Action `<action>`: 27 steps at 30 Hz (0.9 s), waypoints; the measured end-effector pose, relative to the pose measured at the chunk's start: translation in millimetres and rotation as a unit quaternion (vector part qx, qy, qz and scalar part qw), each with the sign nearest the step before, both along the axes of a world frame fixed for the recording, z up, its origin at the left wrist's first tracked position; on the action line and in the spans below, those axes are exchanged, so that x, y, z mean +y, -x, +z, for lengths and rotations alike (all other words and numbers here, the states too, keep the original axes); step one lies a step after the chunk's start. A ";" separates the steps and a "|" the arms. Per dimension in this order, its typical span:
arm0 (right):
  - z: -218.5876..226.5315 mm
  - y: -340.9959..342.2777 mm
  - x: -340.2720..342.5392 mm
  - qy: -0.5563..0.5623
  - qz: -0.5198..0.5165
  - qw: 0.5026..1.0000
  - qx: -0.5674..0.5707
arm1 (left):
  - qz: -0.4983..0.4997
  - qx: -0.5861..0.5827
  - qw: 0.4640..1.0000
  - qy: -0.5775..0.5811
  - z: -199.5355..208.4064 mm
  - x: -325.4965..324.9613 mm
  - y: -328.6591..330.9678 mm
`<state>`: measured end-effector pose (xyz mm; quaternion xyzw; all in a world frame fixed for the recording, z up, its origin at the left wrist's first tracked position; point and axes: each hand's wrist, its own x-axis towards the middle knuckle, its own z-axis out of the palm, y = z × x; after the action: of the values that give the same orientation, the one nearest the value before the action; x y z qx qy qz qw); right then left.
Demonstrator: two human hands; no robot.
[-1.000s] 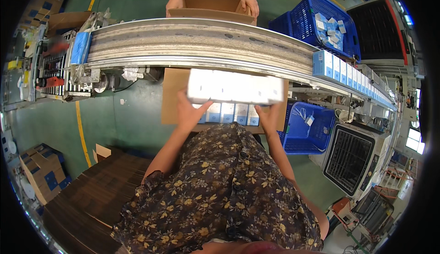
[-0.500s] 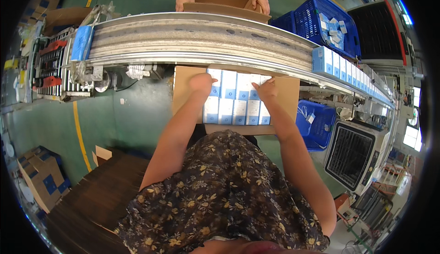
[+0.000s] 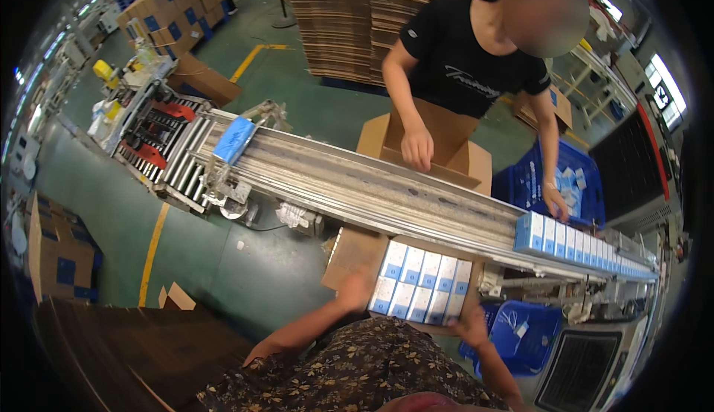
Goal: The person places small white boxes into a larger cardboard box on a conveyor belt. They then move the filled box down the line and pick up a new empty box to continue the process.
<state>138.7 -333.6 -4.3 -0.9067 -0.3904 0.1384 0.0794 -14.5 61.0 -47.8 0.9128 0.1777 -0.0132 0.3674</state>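
Note:
An open cardboard carton [image 3: 357, 257] in front of me holds two rows of white-and-blue small boxes [image 3: 419, 284], packed side by side. My left hand [image 3: 355, 291] is at the carton's left side, by the spread flap; motion blur hides its fingers. At the near right corner is my right hand [image 3: 470, 324], its thumb and fingers apart, close to the right flap and the end of the packed boxes. Whether either hand touches the cardboard is too blurred to tell.
Beyond the carton runs a conveyor [image 3: 349, 176], with a line of small boxes [image 3: 569, 241] at its right. Across it, a co-worker has one hand at another open carton [image 3: 439, 140] and one by the line. Blue baskets [image 3: 593, 189] stand far right; another blue basket [image 3: 537, 341] is near right.
My hands have left the tops of the packed boxes and moved outward to the carton's sides. The view has turned and lifted. The co-worker's one hand has moved to the conveyor's boxes.

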 end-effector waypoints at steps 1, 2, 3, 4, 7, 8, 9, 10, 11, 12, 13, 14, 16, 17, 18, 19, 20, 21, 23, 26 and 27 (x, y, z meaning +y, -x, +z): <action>-14.5 11.7 3.3 0.009 0.032 0.993 0.113 | -0.039 -0.007 0.998 0.039 46.5 -31.1 -18.9; -14.5 9.1 18.9 0.030 0.198 0.968 0.150 | -0.126 -0.010 0.992 0.026 35.7 -47.4 -32.3; -14.6 -2.7 28.1 0.045 0.212 0.963 0.161 | -0.194 -0.017 0.981 0.014 21.9 -61.9 -42.0; -16.0 -20.1 36.2 0.059 0.222 0.959 0.165 | -0.191 0.064 0.979 0.040 13.1 -72.5 -63.8; -49.2 -58.8 35.3 -0.067 0.066 0.978 -0.185 | -0.197 0.148 0.969 -0.001 24.6 -56.7 -134.7; -68.3 -57.5 33.2 0.013 -0.121 0.989 -0.083 | -0.221 0.082 0.968 -0.084 44.3 -56.1 -149.0; -85.3 -53.3 32.6 0.098 -0.290 0.952 0.022 | -0.185 0.026 0.972 -0.143 51.6 -61.4 -144.9; -137.4 -56.3 7.0 -0.186 -0.271 0.894 0.305 | -0.149 -0.031 0.968 -0.200 60.9 -68.4 -144.1; -154.4 -51.9 -0.6 -0.258 -0.259 0.873 0.324 | -0.062 -0.075 0.965 -0.242 63.4 -69.9 -133.2; -166.2 -45.7 -0.8 -0.326 -0.244 0.847 0.342 | 0.028 -0.119 0.951 -0.285 64.4 -69.2 -120.8; -172.0 -45.2 0.6 -0.389 -0.228 0.818 0.357 | 0.010 -0.084 0.957 -0.279 47.9 -74.2 -97.1; -165.3 -47.2 7.9 -0.408 -0.209 0.802 0.383 | 0.002 -0.048 0.961 -0.272 22.5 -84.6 -58.0; -137.1 -38.5 20.8 -0.458 -0.204 0.756 0.420 | -0.001 0.031 0.974 -0.225 -0.1 -83.9 -25.9; -99.2 -26.0 38.3 -0.432 -0.208 0.761 0.437 | 0.021 0.080 0.979 -0.184 1.0 -81.1 -14.1; -45.5 -14.9 58.3 -0.393 -0.202 0.772 0.457 | 0.058 0.129 0.981 -0.134 -0.6 -88.0 0.8; -16.6 -7.8 76.8 -0.361 -0.204 0.782 0.466 | 0.126 0.150 0.971 -0.141 -2.4 -80.4 -1.4; -19.8 -4.5 85.2 -0.359 -0.128 0.816 0.434 | 0.199 0.173 0.954 -0.142 -7.3 -68.6 -1.8; -23.2 -1.1 92.2 -0.358 -0.055 0.842 0.399 | 0.270 0.196 0.932 -0.143 -11.9 -54.4 -0.5; -15.1 7.0 114.2 -0.304 0.035 0.893 0.331 | 0.405 0.180 0.894 -0.063 -34.3 -9.4 7.3; -128.7 -5.2 115.3 -0.334 -0.068 0.891 0.299 | 0.460 0.194 0.865 0.051 -30.6 46.4 22.6; -192.1 -16.6 109.3 -0.352 -0.114 0.879 0.302 | 0.470 0.209 0.852 0.095 -28.1 55.9 37.7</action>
<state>155.3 -224.3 -196.3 -0.7712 -0.2649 0.2488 0.5226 -52.2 116.9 -76.0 0.6566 0.6561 -0.0465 0.3691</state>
